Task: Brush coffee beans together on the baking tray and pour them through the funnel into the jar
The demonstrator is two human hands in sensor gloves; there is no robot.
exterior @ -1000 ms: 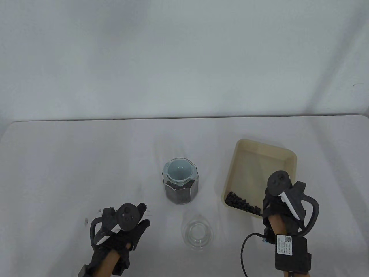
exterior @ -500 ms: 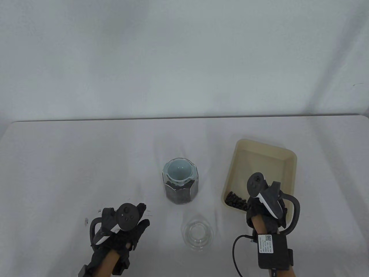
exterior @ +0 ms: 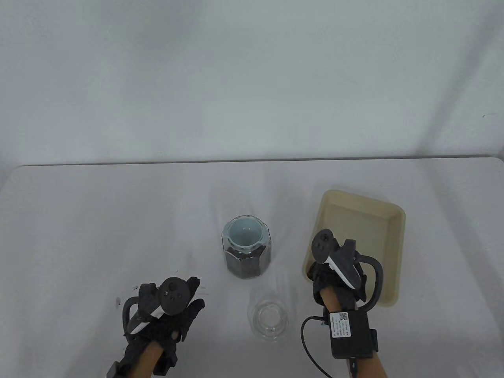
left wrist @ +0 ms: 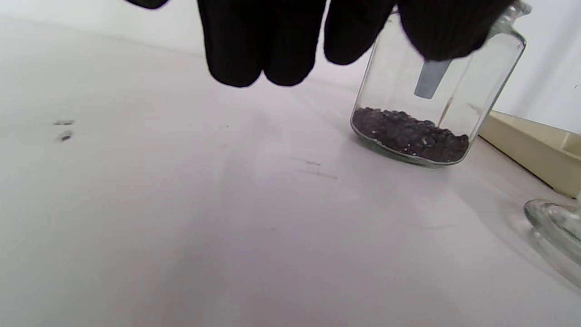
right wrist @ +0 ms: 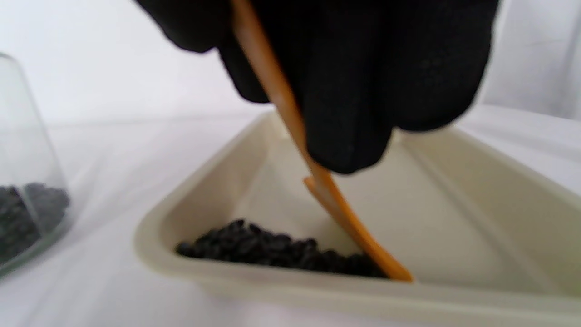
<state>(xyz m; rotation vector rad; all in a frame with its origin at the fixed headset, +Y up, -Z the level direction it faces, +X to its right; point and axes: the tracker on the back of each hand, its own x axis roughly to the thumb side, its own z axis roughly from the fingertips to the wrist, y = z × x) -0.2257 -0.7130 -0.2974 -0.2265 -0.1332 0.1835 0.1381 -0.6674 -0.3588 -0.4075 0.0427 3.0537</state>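
A cream baking tray (exterior: 378, 220) lies at the right. My right hand (exterior: 323, 275) hovers over its near left corner and grips a thin orange brush (right wrist: 358, 231), tip down on the tray (right wrist: 476, 190) floor. The brush touches a pile of coffee beans (right wrist: 268, 249) gathered in that corner; the hand hides them in the table view. The glass jar (exterior: 247, 256) stands in the middle with a pale blue funnel (exterior: 245, 233) in its mouth and beans (left wrist: 408, 136) at its bottom. My left hand (exterior: 185, 311) rests on the table left of the jar (left wrist: 435, 118), fingers (left wrist: 258, 54) relaxed, holding nothing.
A clear glass lid (exterior: 268, 321) lies on the table in front of the jar, between my two hands; its edge (left wrist: 556, 227) shows in the left wrist view. A white cloth covers the table. A few dark specks (left wrist: 65, 135) mark it.
My right hand has swept left along the tray's near edge with the brush, pushing the beans into the near left corner. The left hand has not moved.
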